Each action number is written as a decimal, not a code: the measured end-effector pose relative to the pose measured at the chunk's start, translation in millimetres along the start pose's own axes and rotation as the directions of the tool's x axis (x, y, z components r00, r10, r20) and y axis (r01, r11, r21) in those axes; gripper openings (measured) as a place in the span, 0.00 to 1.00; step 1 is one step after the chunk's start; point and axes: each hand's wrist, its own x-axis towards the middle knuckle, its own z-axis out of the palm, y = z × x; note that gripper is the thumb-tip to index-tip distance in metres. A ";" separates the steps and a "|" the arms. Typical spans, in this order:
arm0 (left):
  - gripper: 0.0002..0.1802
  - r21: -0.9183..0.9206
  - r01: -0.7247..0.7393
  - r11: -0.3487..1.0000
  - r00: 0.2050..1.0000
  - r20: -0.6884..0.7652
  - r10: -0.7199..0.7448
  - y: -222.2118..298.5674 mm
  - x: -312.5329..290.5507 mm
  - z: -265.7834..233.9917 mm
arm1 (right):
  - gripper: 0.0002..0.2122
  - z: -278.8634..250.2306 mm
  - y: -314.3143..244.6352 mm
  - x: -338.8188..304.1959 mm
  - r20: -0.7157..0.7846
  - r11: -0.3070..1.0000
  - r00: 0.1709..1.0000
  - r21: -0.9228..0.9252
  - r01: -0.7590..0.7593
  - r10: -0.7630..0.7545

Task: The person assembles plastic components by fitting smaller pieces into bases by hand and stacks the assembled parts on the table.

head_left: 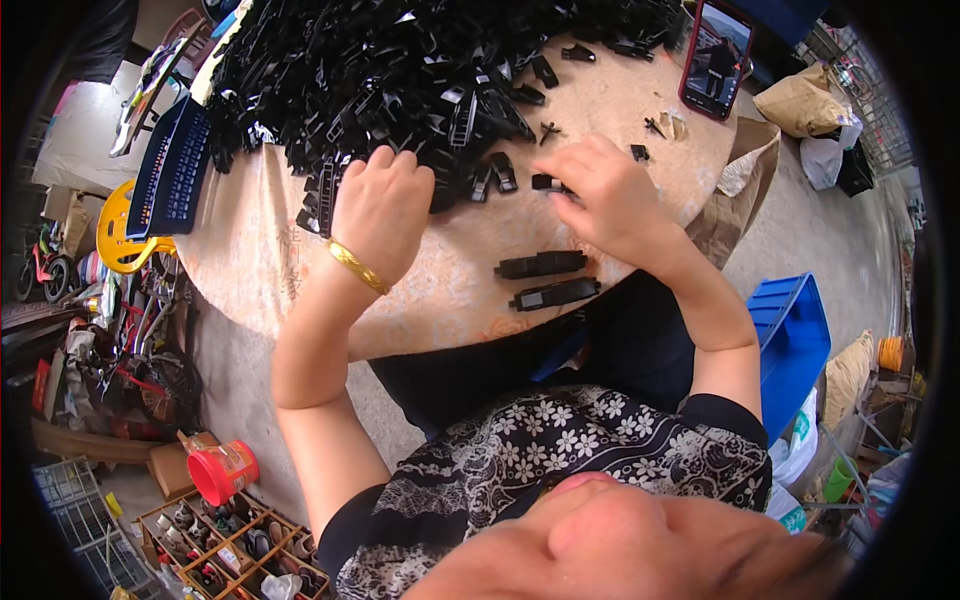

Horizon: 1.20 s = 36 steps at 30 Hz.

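A big heap of black plastic parts (380, 70) covers the far side of a round table with a patterned cloth (235, 240). My left hand (385, 205), a gold bracelet (357, 266) on its wrist, is closed at the heap's near edge; its fingertips and anything in them are hidden. Beside it lies a long ribbed black part (327, 195). Between thumb and fingers, my right hand (610, 200) pinches a small black plastic piece (545, 182). Two long black pieces (541, 264) lie side by side near the table's front edge.
A phone (716, 58) stands upright at the far right of the table. Left of the table are a dark blue basket (170, 170) and a yellow stool (118, 228). A blue bin (790, 335) is at the right; a red bucket (222, 472) stands lower left.
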 end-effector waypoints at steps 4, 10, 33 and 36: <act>0.13 -0.428 -0.051 0.902 0.993 -0.117 0.000 11.5 4.9 2.5 | 0.13 -14.2 -9.1 -0.5 0.029 0.909 0.974 0.354 -0.220 0.224; 0.20 -0.974 0.095 0.205 0.994 0.083 -0.067 31.8 14.6 17.3 | 0.11 -27.0 4.7 -10.4 0.229 0.910 0.953 0.317 -0.266 0.199; 0.10 -0.715 -0.143 0.684 0.986 -0.162 0.036 49.3 8.7 33.9 | 0.07 -13.7 -8.2 -9.5 0.151 0.978 0.986 0.208 0.032 -0.065; 0.11 -0.721 -0.164 0.673 0.986 -0.113 0.118 45.6 7.1 26.0 | 0.08 -19.7 -7.3 -8.0 0.217 0.954 0.974 0.299 -0.008 -0.060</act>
